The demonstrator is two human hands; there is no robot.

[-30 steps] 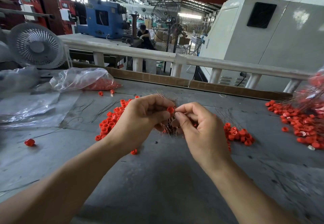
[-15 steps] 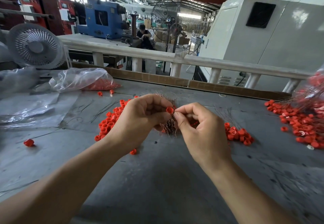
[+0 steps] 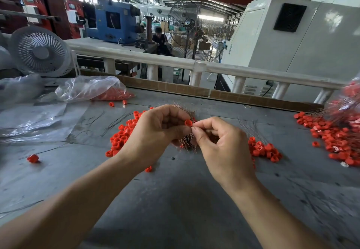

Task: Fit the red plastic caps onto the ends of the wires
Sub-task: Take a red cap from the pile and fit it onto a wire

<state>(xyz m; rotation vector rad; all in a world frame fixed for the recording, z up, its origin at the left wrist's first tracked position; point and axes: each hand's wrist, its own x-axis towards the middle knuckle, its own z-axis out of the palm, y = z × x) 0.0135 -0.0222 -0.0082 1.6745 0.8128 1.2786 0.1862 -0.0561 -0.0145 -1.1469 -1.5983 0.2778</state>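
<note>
Pinching a red cap [image 3: 188, 122] in my left hand [image 3: 155, 131] fingertips; my right hand [image 3: 220, 143] pinches a wire against its opening, above the wire bundle [image 3: 187, 141]

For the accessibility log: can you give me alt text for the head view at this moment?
Over a grey workbench, the left hand pinches a red cap while the right hand pinches a thin wire to it. Loose red caps lie in piles around the hands, with a clear plastic bag at far left.

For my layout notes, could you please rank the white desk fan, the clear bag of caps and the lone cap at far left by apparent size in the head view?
1. clear bag of caps
2. white desk fan, close to the bag and farther off, so unsure
3. lone cap
</note>
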